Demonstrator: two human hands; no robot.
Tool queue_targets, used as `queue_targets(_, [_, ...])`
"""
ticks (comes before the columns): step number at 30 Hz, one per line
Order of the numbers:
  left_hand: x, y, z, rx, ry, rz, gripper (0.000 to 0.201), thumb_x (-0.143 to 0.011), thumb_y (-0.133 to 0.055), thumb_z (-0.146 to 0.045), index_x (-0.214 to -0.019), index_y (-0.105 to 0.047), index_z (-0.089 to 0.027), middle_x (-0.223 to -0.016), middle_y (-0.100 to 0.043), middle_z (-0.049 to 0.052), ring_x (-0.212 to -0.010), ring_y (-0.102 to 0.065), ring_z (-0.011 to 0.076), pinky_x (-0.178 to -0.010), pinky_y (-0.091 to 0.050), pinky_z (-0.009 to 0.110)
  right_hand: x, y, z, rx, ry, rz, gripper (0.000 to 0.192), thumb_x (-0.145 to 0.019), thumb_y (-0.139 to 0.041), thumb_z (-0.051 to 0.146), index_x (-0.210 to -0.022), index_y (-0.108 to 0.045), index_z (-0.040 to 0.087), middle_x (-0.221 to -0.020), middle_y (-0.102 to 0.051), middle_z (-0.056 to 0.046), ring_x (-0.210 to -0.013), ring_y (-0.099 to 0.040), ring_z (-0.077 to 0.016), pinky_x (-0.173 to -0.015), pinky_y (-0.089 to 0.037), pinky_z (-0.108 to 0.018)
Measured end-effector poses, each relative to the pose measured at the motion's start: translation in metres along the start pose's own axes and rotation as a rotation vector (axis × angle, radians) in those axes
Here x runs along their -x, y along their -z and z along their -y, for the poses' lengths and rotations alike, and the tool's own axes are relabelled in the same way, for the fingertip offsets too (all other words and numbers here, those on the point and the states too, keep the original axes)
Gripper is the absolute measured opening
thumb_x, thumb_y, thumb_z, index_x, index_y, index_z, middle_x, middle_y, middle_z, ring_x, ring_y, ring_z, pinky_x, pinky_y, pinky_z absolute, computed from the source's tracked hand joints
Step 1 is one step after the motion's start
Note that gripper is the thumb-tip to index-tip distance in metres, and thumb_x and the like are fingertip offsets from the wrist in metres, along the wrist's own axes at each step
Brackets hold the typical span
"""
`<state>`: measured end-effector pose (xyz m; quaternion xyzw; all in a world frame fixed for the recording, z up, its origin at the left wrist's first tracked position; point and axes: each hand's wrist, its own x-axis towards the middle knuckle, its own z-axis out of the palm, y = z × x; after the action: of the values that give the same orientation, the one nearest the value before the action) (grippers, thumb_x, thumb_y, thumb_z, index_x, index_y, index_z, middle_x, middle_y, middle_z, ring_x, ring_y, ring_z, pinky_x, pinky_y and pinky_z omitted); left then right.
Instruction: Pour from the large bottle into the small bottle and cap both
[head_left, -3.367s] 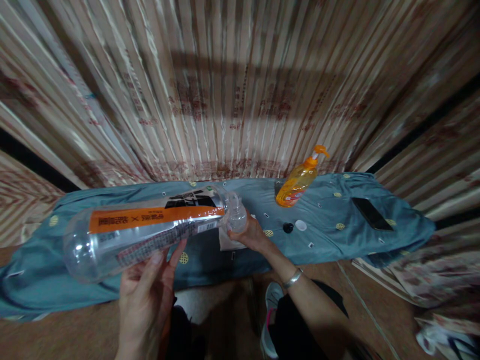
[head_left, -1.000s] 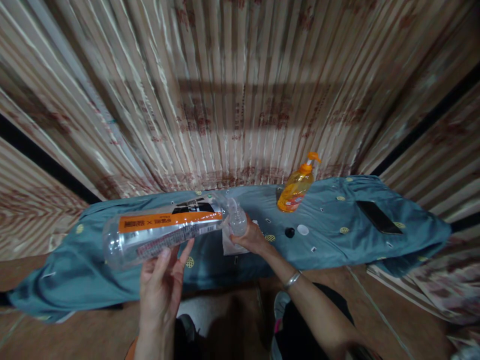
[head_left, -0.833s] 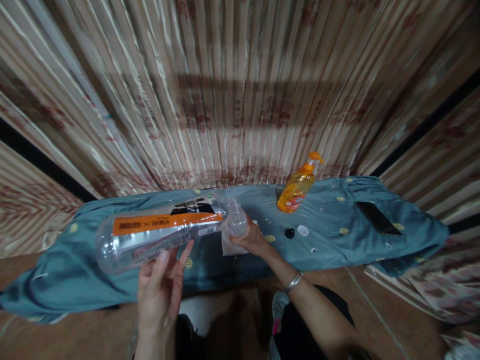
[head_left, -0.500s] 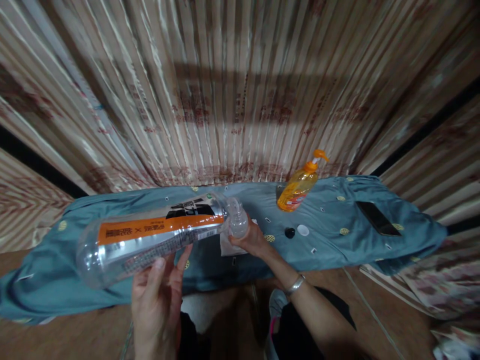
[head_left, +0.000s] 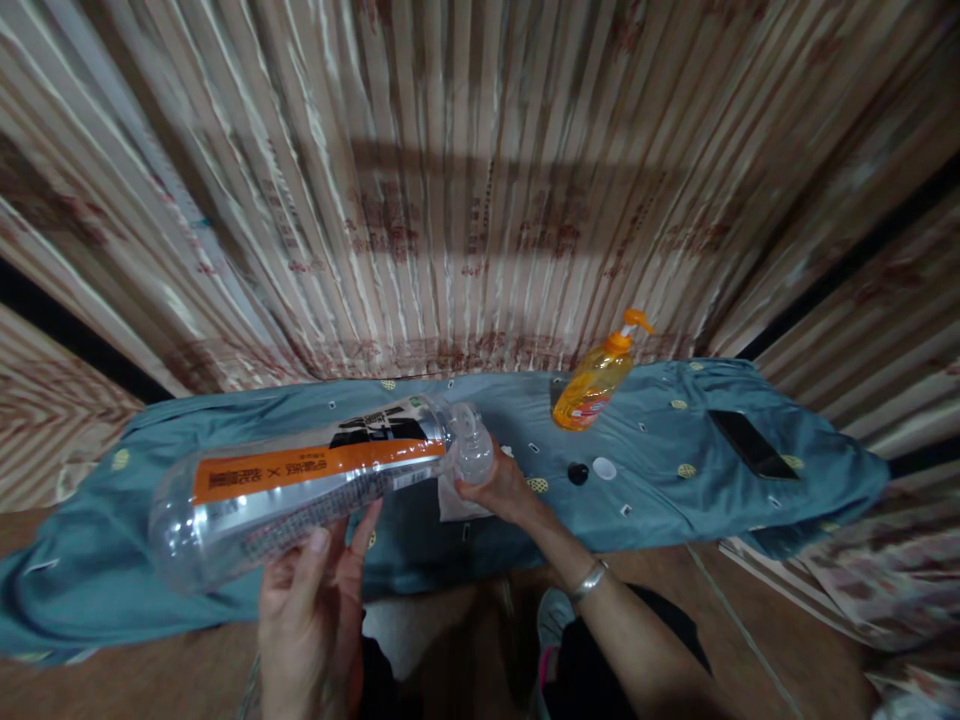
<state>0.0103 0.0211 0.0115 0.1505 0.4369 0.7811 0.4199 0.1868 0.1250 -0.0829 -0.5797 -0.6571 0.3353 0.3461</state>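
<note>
Left hand (head_left: 311,600) sits under the big clear bottle (head_left: 300,480), fingers curled up around its belly, clamped on it, and the bottle lies nearly level, base out at nine o'clock, neck pointing to three. Right hand (head_left: 502,487) is closed around a small clear bottle (head_left: 472,450), held upright right at the big one's mouth, the two necks touching or all but. Both hover over the blue-clothed worktop (head_left: 660,500). A white cloth (head_left: 454,500) lies just under the right hand. Out at two o'clock stands an orange pump bottle (head_left: 596,380); between, a black cap (head_left: 576,473) beside a white cap (head_left: 603,468). Far right, a dark phone (head_left: 750,445) lies flat.
</note>
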Motion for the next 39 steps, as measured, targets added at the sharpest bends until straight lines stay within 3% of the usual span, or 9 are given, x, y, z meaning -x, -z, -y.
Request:
queue_targets(21, [-0.003, 0.003, 0.003, 0.022, -0.019, 0.033, 0.044, -0.048, -0.098, -0.034, -0.082, -0.074, -0.022, -0.089, -0.076, -0.002, -0.099, -0.07, 0.0231, -0.089, -0.063, 0.038, 0.0, -0.001, -0.001, 0.055, -0.021, -0.004, 0.065, -0.065, -0.079, 0.029, -0.125, -0.056, 0.019, -0.105, -0.076, -0.008, -0.097, -0.074, -0.0279, -0.084, -0.059, -0.037])
queue_targets(39, [-0.015, 0.01, 0.003, 0.071, 0.007, 0.071, 0.036, -0.052, -0.097, -0.028, -0.078, -0.072, -0.023, -0.075, -0.071, -0.007, -0.087, -0.07, 0.0169, -0.094, -0.061, 0.044, -0.001, 0.0, -0.003, 0.023, 0.015, 0.01, 0.066, -0.066, -0.08, 0.03, -0.127, -0.056, 0.021, -0.106, -0.076, -0.007, -0.097, -0.074, -0.0282, -0.082, -0.058, -0.036])
